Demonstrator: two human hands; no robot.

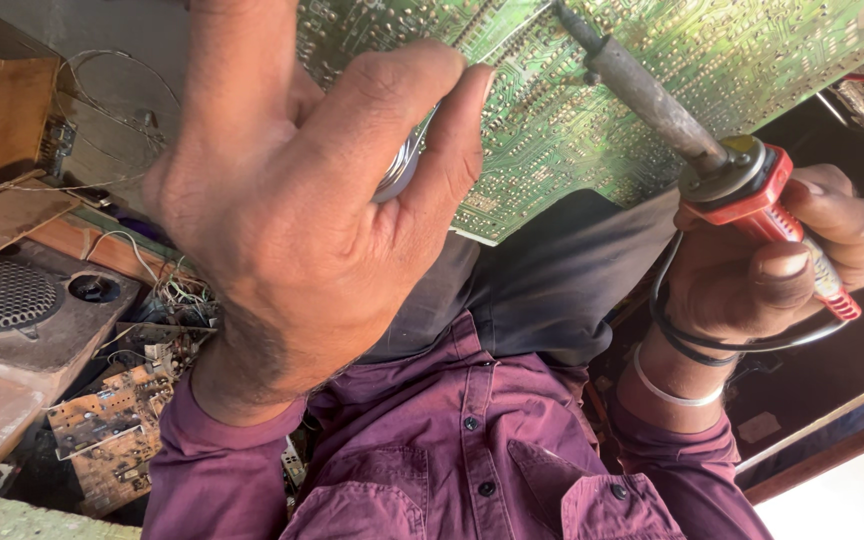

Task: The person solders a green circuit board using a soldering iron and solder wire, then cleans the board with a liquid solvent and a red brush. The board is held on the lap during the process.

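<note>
Bright daylight, sharp focus, overexposed white glare at lower right corner.

circuit board crowded by soldering iron

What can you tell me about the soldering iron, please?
The soldering iron has a red plastic handle, a metal collar and a long, dull, discoloured metal shaft. The right hand grips its handle; a black cord loops round that wrist. It slants up and left, with the tip against the green circuit board.
</note>
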